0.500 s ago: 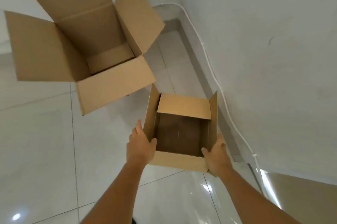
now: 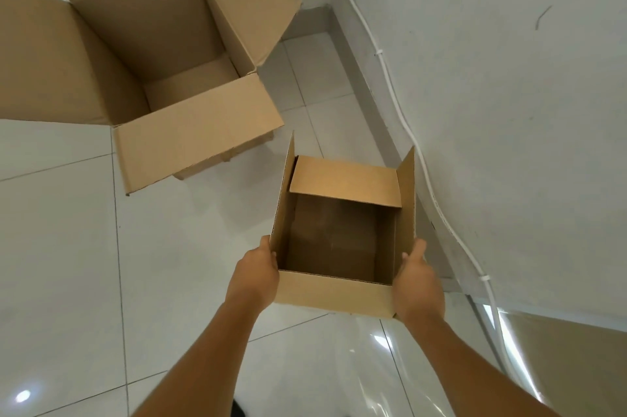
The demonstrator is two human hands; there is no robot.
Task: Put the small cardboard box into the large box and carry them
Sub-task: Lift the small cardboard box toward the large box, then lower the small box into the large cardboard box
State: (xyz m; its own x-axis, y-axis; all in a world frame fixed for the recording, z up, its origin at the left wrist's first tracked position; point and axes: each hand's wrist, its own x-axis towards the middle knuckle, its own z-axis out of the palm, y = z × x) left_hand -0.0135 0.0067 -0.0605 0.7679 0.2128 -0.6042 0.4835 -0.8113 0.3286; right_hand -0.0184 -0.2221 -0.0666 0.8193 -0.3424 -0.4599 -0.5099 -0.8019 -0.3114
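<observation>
Large box [image 2: 159, 77] sits far left on the tiled floor [image 2: 61, 247], all four flaps splayed open, inside looks empty; the near flap droops toward the person. Small cardboard box [image 2: 342, 240] is right of it, near but apart, close to the wall [image 2: 509, 111], top open, side flaps upright, far flap folded inward. Can't tell if it is on the floor or just lifted.

Left hand [image 2: 256, 272] is pressed flat on the small box's left wall at the near corner, fingers together. Right hand [image 2: 417, 284] clamps the right wall the same way, thumb up along the flap edge. So a two-palm squeeze, no grip underneath.

Handling guess: empty corrugated card, light and fairly stiff, but the walls may bow under the squeeze; fingers under the base corners would probably be safer.

Right side: white cable [image 2: 403, 124] runs along the wall, clear of the path. Main snag is likely the large box's near flap and right flap [image 2: 244, 2] on the way in.
</observation>
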